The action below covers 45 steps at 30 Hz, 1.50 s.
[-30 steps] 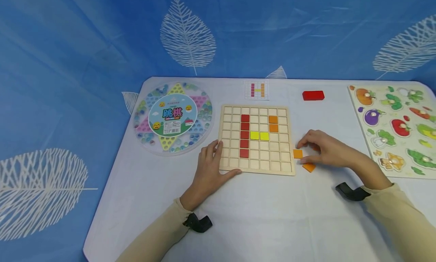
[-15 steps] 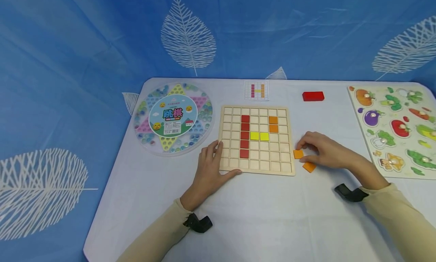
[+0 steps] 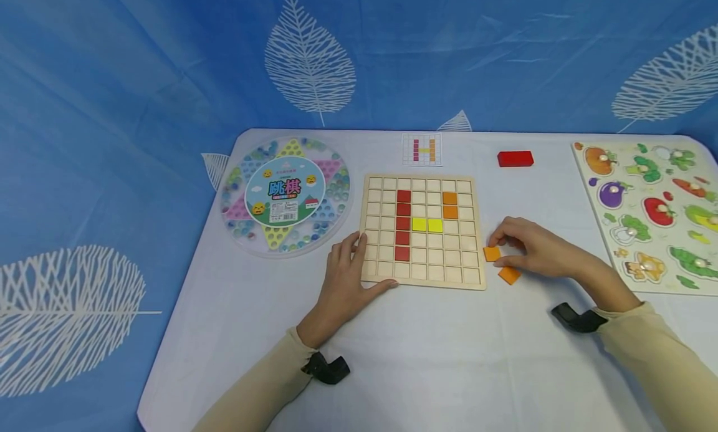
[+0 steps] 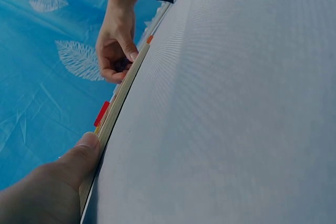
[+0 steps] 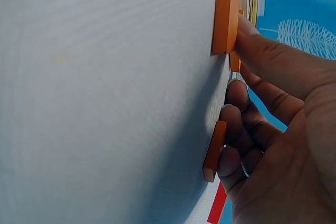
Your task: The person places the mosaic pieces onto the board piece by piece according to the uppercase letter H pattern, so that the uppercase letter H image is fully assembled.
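A wooden grid board (image 3: 417, 271) lies mid-table in the head view. Set in it are a column of red square tiles (image 3: 402, 223), two yellow tiles (image 3: 427, 224) and two orange ones (image 3: 450, 205). My left hand (image 3: 343, 282) rests at the board's near left corner, fingers on the left edge, thumb along the front edge. Off the right edge, my right hand (image 3: 530, 248) pinches an orange tile (image 3: 492, 254) between thumb and index finger. A second loose orange tile (image 3: 509, 275) lies by the thumb. A third (image 5: 214, 151) shows beneath the other fingers in the right wrist view.
A pattern card (image 3: 422, 149) and a red block (image 3: 515, 159) lie behind the board. To the left is a round checkers set (image 3: 285, 196) with marbles. A vegetable knob puzzle (image 3: 650, 214) covers the right side. Blue leaf-print cloth surrounds the white table.
The orange tile between my right thumb and index finger has turned slightly. My right hand has barely shifted, and my left hand stays on the board.
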Each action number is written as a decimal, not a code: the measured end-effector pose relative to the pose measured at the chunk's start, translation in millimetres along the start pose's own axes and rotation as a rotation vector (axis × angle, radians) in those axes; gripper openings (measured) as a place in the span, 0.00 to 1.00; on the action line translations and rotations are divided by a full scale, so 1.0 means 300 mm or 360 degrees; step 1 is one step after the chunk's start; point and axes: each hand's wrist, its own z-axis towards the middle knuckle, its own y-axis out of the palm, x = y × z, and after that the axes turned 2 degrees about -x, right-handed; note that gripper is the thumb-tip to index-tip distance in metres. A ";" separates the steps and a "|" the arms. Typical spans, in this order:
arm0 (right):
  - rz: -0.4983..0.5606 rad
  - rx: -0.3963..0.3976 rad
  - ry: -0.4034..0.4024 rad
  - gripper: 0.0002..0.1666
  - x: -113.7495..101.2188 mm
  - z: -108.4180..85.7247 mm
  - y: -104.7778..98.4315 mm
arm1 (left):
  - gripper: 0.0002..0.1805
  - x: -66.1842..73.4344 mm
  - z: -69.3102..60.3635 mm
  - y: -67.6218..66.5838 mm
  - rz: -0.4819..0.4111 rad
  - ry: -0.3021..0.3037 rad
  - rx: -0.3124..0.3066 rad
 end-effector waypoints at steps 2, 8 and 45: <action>0.0006 -0.0001 -0.0005 0.19 -0.001 0.000 -0.001 | 0.59 0.000 0.000 0.000 0.0001 -0.0001 0.0000; 0.0009 -0.0006 -0.0025 0.19 -0.002 -0.002 -0.002 | 0.58 -0.002 0.000 0.003 0.0018 0.0004 0.0005; 0.0010 0.0040 -0.0086 0.18 0.000 -0.006 -0.026 | 0.58 0.001 0.000 -0.002 0.0022 0.0011 0.0014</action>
